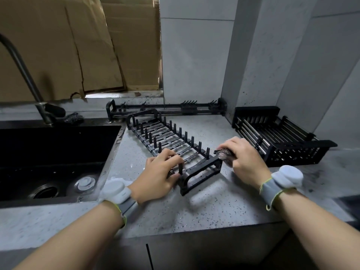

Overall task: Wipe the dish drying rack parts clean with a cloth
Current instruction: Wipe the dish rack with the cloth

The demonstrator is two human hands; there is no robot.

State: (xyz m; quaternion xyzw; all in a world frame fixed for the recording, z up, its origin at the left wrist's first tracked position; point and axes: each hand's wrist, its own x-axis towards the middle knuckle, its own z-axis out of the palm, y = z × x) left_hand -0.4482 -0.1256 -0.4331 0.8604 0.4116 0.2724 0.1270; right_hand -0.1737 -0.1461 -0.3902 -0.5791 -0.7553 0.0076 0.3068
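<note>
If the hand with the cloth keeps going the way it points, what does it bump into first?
Probably the plate rack: the right hand presses its cloth at the rack's near corner, pointing left across its pegs. Depth is hard to judge.

On a speckled grey counter (204, 211) beside a dark sink (48, 152), the left hand (157, 176) grips the near end of a black pegged rack (169, 141). The right hand (245, 156) presses a bunched cloth (224, 153) against that rack's near corner. A black basket (280, 137) sits to the right.
</note>
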